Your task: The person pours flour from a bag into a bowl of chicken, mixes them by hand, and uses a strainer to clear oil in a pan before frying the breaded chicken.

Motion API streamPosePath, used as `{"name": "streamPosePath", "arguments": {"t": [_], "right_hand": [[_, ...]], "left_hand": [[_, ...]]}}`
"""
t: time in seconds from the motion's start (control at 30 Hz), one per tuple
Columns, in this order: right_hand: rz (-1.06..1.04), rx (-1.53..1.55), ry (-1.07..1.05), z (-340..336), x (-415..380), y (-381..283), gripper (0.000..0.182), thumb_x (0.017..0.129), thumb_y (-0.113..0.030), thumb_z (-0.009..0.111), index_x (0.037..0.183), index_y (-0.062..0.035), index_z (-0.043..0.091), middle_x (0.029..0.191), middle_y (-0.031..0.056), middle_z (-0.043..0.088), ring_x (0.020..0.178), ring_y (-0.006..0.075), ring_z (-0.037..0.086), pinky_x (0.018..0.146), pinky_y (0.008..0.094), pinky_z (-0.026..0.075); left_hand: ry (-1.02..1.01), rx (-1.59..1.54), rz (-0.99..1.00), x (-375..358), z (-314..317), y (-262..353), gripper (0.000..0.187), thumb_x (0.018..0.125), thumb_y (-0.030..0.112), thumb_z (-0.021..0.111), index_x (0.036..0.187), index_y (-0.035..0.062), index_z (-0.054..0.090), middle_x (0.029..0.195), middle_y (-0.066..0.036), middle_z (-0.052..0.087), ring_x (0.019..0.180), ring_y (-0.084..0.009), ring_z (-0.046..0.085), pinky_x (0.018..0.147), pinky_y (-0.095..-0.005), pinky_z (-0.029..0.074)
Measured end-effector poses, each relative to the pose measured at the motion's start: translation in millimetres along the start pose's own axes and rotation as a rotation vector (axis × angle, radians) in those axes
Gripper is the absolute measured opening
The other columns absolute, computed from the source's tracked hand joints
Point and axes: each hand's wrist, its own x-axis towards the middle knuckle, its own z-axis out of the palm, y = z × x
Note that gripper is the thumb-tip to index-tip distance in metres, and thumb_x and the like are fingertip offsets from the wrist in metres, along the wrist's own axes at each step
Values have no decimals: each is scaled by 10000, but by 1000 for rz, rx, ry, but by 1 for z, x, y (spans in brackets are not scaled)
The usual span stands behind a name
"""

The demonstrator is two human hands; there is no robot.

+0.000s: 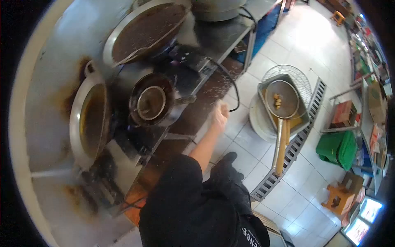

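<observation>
My left hand (221, 114) is stretched forward, past the stove's front edge and above the tiled floor. Motion blurs its fingers, so whether they are curled or spread does not show. Many small white specks are scattered between this hand and the large wok (150, 31) of dark liquid. Left of the hand, a small dark pan (166, 109) with a round strainer (151, 103) inside it sits on the stove. To its right, a long-handled strainer (282, 99) holding several small yellow-brown pieces rests across a rectangular metal container (302, 123). My right hand is out of view.
Another wok (78, 123) with dark oil stands at the left. A black hose (233, 84) loops off the stove edge. A wire basket (302, 74) leans behind the container, near a floor drain grate (304, 138). Farther right are a green bin (339, 148) and an orange stool (337, 199).
</observation>
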Motion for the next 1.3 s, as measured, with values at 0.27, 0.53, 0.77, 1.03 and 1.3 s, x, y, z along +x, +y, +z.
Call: {"name": "streamPosePath", "arguments": {"t": [0.27,0.53,0.77,1.03,1.3], "right_hand": [[-137,-89,-181,-25,48,-12,238,986,-379,632,968,-142,621,802,-14,572,688,127,534,603,307,423],[-157,-15,-93,-138,143,-16,238,1021,-377,613,1103,-156,643,977,-22,639,902,121,595,764,334,478],[-330,-81,-52,-189,169,17,230,822,-113,707,989,-158,556,810,-51,546,741,94,557,612,299,475],[102,454,-128,-145,108,49,287,1017,-364,682,1221,-168,631,1128,5,670,966,159,642,760,344,517],[227,235,-133,-99,85,51,441,1028,-376,646,1399,-153,559,1307,56,661,1086,214,653,805,393,527]], "left_hand": [[624,-641,-360,-157,-154,-185,175,1019,273,554,970,121,626,930,-84,669,958,-243,650,800,-380,508],[1414,-463,-1,-243,-268,-44,500,1018,481,558,1063,5,705,1013,-61,682,886,-221,609,827,-367,480],[1294,-229,-175,-227,-324,-12,563,996,503,603,1034,-43,734,984,-124,720,854,-275,669,813,-429,526],[1404,94,-295,-218,-359,-41,573,978,480,639,1061,-77,743,1095,-194,764,944,-345,731,876,-510,544],[1311,-38,96,-218,-506,-201,426,983,439,685,1039,17,697,1019,-81,712,916,-238,677,851,-415,539]]}}
